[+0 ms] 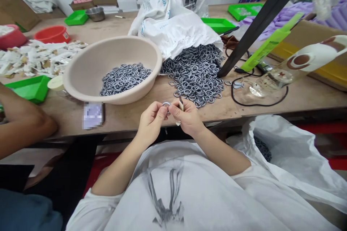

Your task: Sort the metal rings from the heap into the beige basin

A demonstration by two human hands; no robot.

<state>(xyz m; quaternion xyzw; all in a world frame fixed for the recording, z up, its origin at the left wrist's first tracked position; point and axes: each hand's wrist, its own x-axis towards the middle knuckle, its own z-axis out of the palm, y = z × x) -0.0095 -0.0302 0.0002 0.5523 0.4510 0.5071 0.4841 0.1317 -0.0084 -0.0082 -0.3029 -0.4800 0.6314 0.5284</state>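
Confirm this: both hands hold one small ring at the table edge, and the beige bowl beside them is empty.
Not empty. The head view shows the beige bowl holding a pile of rings. The rest stands: left hand and right hand hold one small ring at the table edge.

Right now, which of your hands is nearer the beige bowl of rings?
Left. The left hand sits just below the beige bowl's near rim, pinching a ring. The right hand, holding a small tool, is further right, below the loose ring pile.
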